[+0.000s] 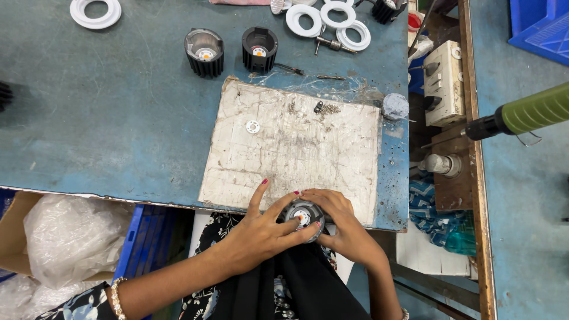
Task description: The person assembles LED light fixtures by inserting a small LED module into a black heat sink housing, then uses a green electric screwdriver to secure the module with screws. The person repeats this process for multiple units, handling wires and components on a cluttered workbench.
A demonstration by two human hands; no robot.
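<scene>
Both my hands hold one black finned lamp housing at the near edge of the worn white board. My left hand wraps it from the left, with fingers over its rim and one fingertip by the orange disc in its middle. My right hand cups it from the right. A small white washer lies on the board farther off, and a scatter of small screws sits near the board's far edge.
Two more black finned housings stand beyond the board on the blue-grey table. White rings lie at the far edge. A green-handled power screwdriver hangs at the right. A box with plastic bags sits lower left.
</scene>
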